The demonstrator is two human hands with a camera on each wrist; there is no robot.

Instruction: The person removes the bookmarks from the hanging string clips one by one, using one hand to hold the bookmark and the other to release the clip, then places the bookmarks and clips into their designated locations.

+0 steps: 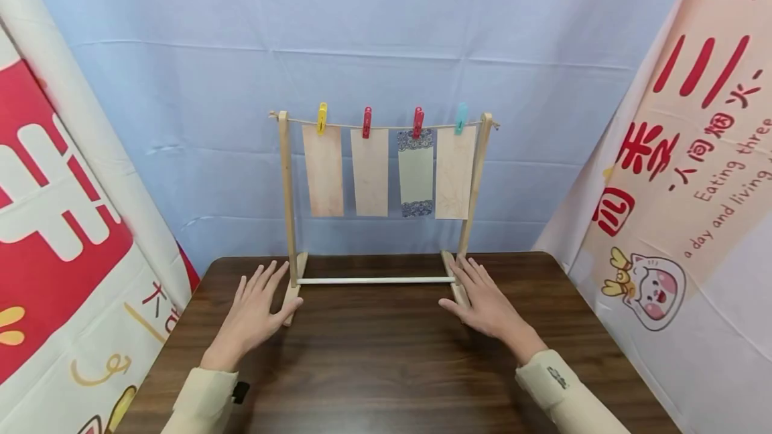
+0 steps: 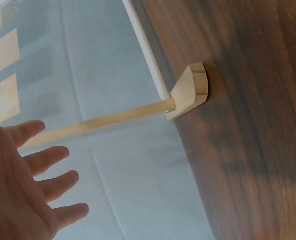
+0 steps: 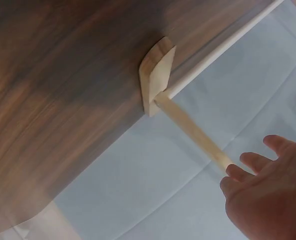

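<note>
Rack (image 1: 376, 280) stands at table's (image 1: 374, 360) 12 o'clock, probably light, stiff, tippy; best gripped by its posts (image 1: 287, 186). Left hand (image 1: 255, 310) at its 8, right hand (image 1: 487, 301) at 4, fingers extended, holding nothing.

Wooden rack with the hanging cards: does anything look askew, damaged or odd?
Nothing stands out. The rack stands upright on the table, the rope spans its top, and all four cards hang from clothespins. No tear or spill is visible.
</note>
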